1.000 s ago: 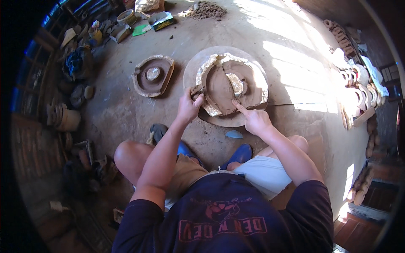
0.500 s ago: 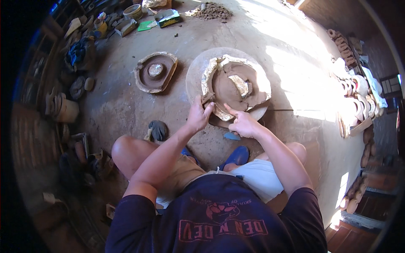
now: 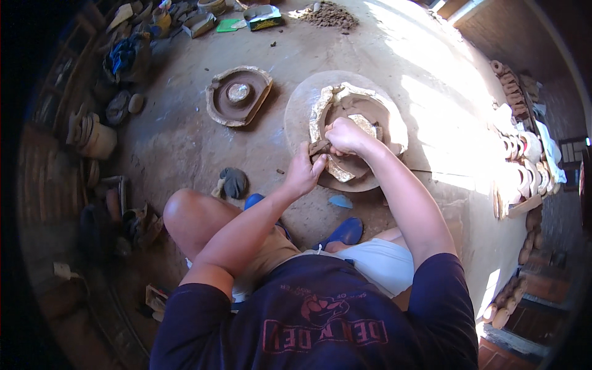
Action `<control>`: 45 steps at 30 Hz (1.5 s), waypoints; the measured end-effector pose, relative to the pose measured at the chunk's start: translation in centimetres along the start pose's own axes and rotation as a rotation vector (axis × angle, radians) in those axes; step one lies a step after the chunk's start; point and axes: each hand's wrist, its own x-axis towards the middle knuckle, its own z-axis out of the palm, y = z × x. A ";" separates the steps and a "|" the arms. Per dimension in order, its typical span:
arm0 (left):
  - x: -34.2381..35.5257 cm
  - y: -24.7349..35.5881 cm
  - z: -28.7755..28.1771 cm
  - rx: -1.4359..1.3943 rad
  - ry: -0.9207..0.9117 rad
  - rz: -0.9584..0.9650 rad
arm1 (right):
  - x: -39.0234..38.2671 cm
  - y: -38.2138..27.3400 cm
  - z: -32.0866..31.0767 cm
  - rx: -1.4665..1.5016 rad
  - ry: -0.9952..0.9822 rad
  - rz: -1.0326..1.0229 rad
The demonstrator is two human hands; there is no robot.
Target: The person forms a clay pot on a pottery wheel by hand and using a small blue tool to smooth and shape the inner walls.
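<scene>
Clay (image 3: 319,147) in left hand (image 3: 303,169), at the near-left rim of the mould (image 3: 317,117).
Head view: clay appears soft, best pinched lightly; mould probably heavy and brittle, best lifted by its thick rim. Left fingers close around clay; right hand (image 3: 346,135) curls over the mould, its grip hidden.

A: Floor?
B: Dusty grey-brown hard floor (image 3: 148,151). Landmark: loose brown crumbly heap (image 3: 331,16) lying on it.
A: Light?
B: Bright white sunlight patches (image 3: 428,95), right of the heap, streaked with shadow. Left of the heap is dimmer.
A: Walls?
B: Dark brown flat wall (image 3: 515,40), far right of the heap. Brown ribbed panel (image 3: 52,172), far left of it, nearer the camera; material unclear.
</scene>
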 end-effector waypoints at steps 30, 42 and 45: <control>-10.2 8.1 2.8 0.692 -0.426 0.584 | -21.1 -1.3 11.5 1.677 0.238 0.081; -5.2 10.5 -0.2 -0.401 -0.654 -0.348 | -23.1 -1.3 8.7 0.819 0.741 -0.222; -5.3 11.3 -0.8 -0.373 -0.768 -0.355 | -22.6 -1.4 8.9 0.194 0.725 -0.380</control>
